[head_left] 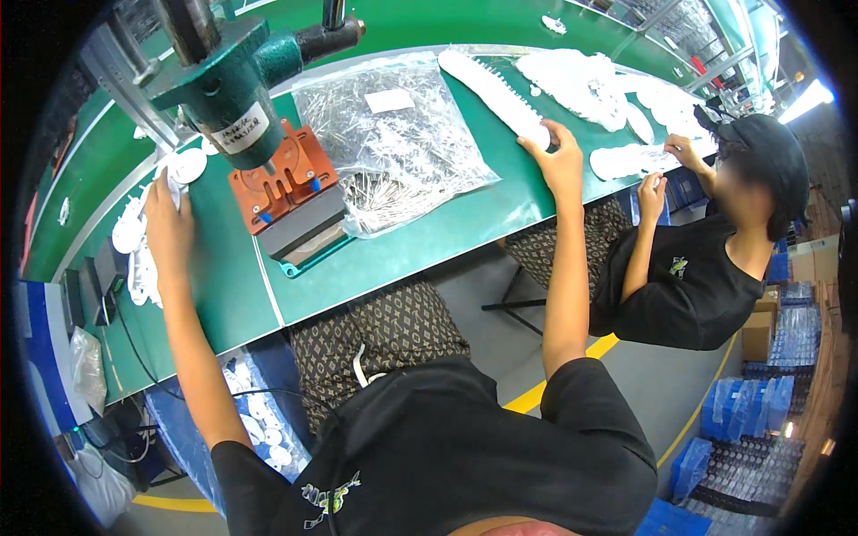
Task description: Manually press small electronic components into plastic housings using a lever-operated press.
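My right hand (559, 165) pinches the near end of a long white strip (490, 89) with a row of small upright pegs along it. The strip slants across the green bench, its far end pointing away to the left. At the bench's left side my left hand (167, 214) is among white plastic parts (132, 232), its fingertips against a round white piece (189, 166). Those fingers are partly hidden and blurred, so their grip is unclear. Between my hands stands a green press (219, 89) over an orange metal fixture (290, 168).
An opened clear bag (402, 116) of thin metal pins lies beside the press. White parts (581, 85) are heaped at the far right. A co-worker (706, 241) sits on the right, hands on a white piece (626, 162). A cable (134, 344) hangs at the left.
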`<state>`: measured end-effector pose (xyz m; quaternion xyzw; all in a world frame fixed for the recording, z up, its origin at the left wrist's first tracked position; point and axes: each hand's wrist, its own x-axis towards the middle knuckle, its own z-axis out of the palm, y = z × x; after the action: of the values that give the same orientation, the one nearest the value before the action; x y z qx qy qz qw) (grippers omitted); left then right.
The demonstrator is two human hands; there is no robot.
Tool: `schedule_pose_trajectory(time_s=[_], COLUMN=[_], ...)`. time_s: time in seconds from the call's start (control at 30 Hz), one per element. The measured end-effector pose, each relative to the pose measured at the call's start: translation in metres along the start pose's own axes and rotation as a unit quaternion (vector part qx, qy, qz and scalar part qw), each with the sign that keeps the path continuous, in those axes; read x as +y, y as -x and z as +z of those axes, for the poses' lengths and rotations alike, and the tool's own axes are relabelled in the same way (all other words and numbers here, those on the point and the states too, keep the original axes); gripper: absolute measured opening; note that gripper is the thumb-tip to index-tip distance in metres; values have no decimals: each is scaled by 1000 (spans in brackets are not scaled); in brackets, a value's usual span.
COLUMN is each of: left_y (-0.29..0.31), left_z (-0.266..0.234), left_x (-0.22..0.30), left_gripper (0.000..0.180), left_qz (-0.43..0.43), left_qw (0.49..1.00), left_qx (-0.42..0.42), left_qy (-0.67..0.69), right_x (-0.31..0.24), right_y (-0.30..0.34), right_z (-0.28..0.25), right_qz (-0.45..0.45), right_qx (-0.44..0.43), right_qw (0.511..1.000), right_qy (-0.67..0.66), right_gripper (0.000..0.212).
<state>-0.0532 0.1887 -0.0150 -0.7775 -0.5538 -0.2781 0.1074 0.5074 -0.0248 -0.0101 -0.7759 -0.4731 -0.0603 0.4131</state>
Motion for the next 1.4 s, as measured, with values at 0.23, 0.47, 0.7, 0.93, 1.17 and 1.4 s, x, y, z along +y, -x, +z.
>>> schedule_pose_trajectory(time_s=[0.23, 0.47, 0.7, 0.93, 1.17, 1.4], left_y=[2, 11, 52, 109, 108, 119], left_z=[5, -24, -68, -89, -88, -99], left_x=[-29, -6, 69, 101, 107, 121], left_gripper=[48, 35, 39, 38, 58, 65], left_qz=[28, -56, -197, -247, -176, -128], left_qw=[998, 986, 856, 773, 880, 925], left_qx=[16, 55, 39, -143, -110, -100], left_qy=[53, 146, 477, 567, 427, 343], right_x=[0, -104, -171, -174, -176, -193], right_y=[-6, 77, 86, 78, 87, 94], right_z=[9, 10, 57, 62, 61, 38], right_qz=[-24, -150, -346, -399, -324, 160], right_qx=[16, 70, -88, -142, -129, -310], right_qw=[998, 979, 933, 903, 927, 717], right_qy=[59, -116, -51, -69, -138, -603], right_gripper=[76, 20, 18, 15, 12, 30])
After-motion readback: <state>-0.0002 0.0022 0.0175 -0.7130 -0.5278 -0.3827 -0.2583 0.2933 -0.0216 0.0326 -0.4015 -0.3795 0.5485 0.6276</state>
